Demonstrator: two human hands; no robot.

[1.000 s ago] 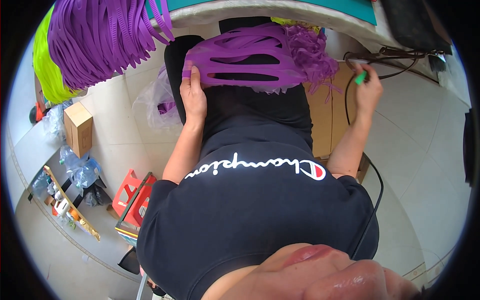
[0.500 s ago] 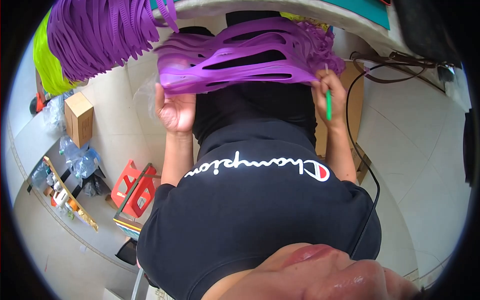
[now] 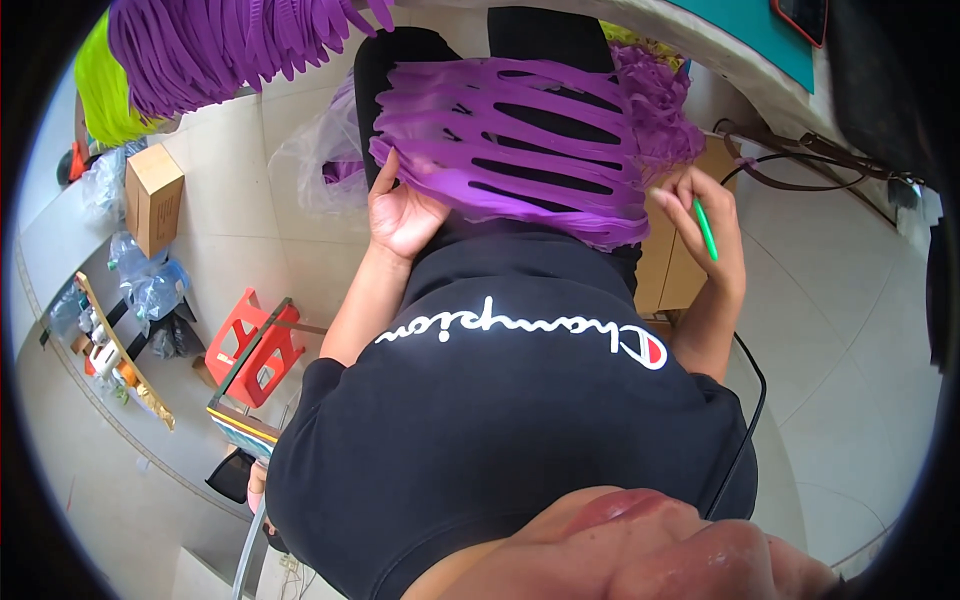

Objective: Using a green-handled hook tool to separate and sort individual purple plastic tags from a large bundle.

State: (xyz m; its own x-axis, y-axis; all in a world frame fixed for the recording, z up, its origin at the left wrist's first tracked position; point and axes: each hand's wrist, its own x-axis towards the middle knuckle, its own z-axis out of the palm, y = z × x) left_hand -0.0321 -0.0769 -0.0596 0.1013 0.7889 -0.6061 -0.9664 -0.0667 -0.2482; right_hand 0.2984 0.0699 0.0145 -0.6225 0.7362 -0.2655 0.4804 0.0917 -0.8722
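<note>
My lap, in black trousers (image 3: 400, 55), carries the purple slotted sheet (image 3: 448, 162), which lies spread crosswise over both thighs, its long openings running from side to side with the dark cloth showing through. My left hand (image 3: 408, 218) is at the sheet's near left corner, palm up, fingers tucked beneath the purple and thumb raised at the edge; since the sheet covers the fingertips, I cannot tell whether I am pinching it or merely bearing it. My right hand (image 3: 722, 207) is curled closed around a slim green tool (image 3: 706, 230), its green end pointing back toward me, just beside the sheet's right edge. A crumpled bunch of purple scraps (image 3: 660, 110) sits against that right side. At upper left, purple strips (image 3: 215, 50) hang in a thick row next to yellow-green strips (image 3: 103, 90). On the floor to my left are a clear plastic bag (image 3: 308, 168), a cardboard box (image 3: 150, 205) and a red stool (image 3: 250, 345).
</note>
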